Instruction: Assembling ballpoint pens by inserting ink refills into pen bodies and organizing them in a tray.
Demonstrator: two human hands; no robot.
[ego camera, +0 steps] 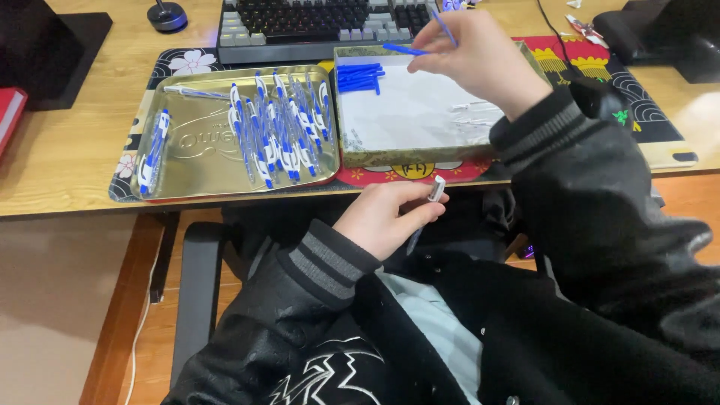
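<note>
My left hand [386,217] rests near my lap below the desk edge, gripping a clear pen barrel [433,192] with a white end. My right hand [476,56] is raised over the right tray [420,154] and pinches a thin blue refill [444,26] between its fingertips. A second blue refill [405,50] sticks out just left of that hand. Inside this tray lie a bundle of blue refills [358,77] at the back left and some clear pen parts [472,112] on white paper. The left golden tray [202,161] holds several blue-and-white pens [281,131].
A dark keyboard [315,22] sits behind the trays on a patterned desk mat [600,56]. A black monitor base [52,52] stands at the far left, a red book [9,112] at the left edge. Dark objects [660,34] lie at the back right.
</note>
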